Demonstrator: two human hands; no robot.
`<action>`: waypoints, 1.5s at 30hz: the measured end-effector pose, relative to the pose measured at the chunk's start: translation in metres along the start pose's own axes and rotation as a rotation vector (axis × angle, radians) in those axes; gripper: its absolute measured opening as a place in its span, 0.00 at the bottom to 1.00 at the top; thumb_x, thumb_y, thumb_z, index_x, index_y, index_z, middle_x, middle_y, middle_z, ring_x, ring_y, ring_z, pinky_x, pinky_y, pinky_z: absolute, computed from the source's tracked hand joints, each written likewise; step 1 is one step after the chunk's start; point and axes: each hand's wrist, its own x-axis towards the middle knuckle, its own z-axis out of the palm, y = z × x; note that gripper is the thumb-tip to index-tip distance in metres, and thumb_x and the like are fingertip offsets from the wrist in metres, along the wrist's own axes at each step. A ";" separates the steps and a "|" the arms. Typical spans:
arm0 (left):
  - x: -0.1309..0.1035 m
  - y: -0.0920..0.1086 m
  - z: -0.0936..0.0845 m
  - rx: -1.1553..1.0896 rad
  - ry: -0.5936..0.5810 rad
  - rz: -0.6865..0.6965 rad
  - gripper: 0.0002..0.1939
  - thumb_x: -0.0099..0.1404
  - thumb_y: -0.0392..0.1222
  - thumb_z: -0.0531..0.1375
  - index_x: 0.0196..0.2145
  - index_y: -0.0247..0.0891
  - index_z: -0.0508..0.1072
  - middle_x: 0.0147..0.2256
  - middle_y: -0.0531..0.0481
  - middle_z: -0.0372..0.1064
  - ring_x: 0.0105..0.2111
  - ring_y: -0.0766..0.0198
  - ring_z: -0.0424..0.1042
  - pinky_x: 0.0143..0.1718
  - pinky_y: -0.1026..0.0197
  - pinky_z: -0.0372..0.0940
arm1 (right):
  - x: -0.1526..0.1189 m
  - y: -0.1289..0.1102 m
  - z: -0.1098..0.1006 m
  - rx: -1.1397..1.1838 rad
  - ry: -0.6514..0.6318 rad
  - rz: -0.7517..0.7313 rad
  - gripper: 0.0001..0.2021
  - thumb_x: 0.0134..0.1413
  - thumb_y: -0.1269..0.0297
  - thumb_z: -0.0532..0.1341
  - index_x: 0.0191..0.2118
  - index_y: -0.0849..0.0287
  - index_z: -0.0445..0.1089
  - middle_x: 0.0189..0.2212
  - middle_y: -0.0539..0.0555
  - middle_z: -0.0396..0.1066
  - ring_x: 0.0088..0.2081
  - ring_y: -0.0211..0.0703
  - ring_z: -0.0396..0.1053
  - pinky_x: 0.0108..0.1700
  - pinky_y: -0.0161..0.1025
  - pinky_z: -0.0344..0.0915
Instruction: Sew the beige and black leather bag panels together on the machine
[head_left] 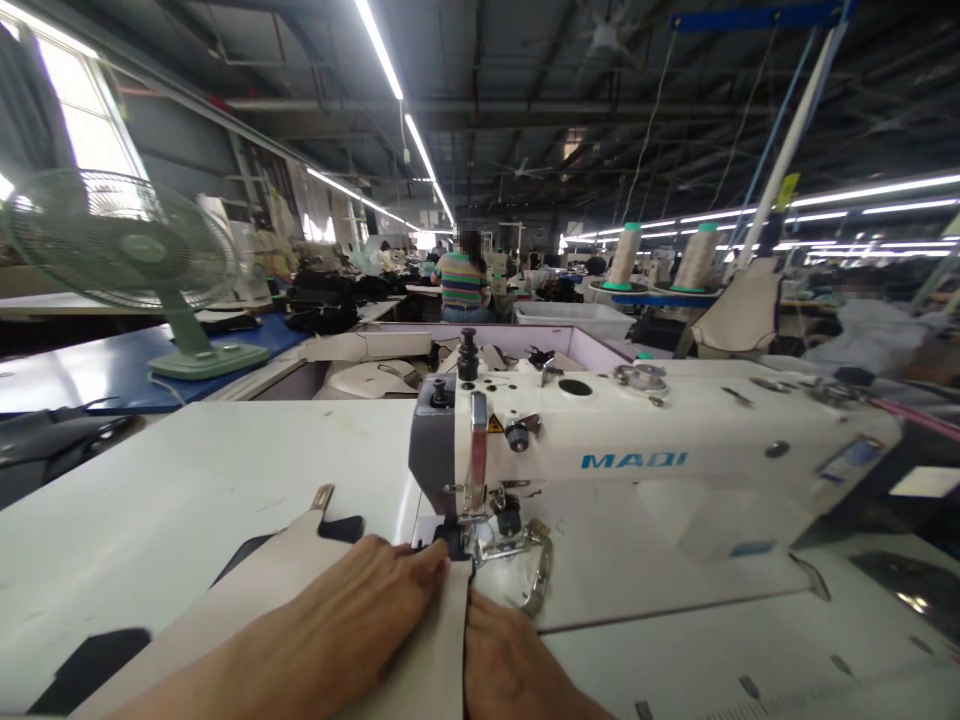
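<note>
A beige panel (247, 610) with a dark edge and dark parts at its left side lies on the white sewing table, its far end at the presser foot of a white sewing machine (630, 460). My left hand (360, 610) rests flat on the panel, fingers stretched out, their tips just short of the presser foot (454, 538). Along the panel's dark right edge, my right hand (506, 655) has its fingers bent against the material and appears to grip it; its fingertips are hidden. Close to the right hand is a curved metal guide (538, 565).
Behind the machine is a bin (600, 345) with beige pieces (375, 378). A green fan (187, 340) stands on a blue table at the left. Thread cones (624, 258) stand behind the machine. A person in a striped shirt (463, 283) is farther back.
</note>
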 end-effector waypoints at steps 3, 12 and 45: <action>0.003 -0.004 0.009 0.016 0.027 -0.002 0.12 0.70 0.35 0.51 0.44 0.39 0.74 0.41 0.44 0.71 0.34 0.58 0.73 0.37 0.58 0.65 | 0.000 0.004 0.006 -0.049 0.016 -0.013 0.09 0.54 0.78 0.55 0.35 0.61 0.71 0.35 0.56 0.74 0.38 0.46 0.69 0.41 0.37 0.68; 0.007 -0.023 0.009 0.126 0.032 -0.022 0.29 0.64 0.25 0.53 0.55 0.58 0.66 0.41 0.49 0.70 0.25 0.63 0.73 0.27 0.63 0.62 | -0.003 0.020 0.020 -0.091 0.077 -0.126 0.11 0.56 0.79 0.52 0.35 0.62 0.70 0.35 0.57 0.74 0.41 0.44 0.70 0.50 0.37 0.66; 0.014 -0.013 0.008 -0.039 0.001 0.082 0.15 0.67 0.25 0.50 0.44 0.41 0.68 0.40 0.48 0.72 0.29 0.61 0.74 0.29 0.61 0.63 | -0.021 0.033 0.031 -0.276 0.272 -0.280 0.15 0.57 0.82 0.51 0.46 0.69 0.71 0.41 0.66 0.74 0.47 0.49 0.72 0.51 0.40 0.70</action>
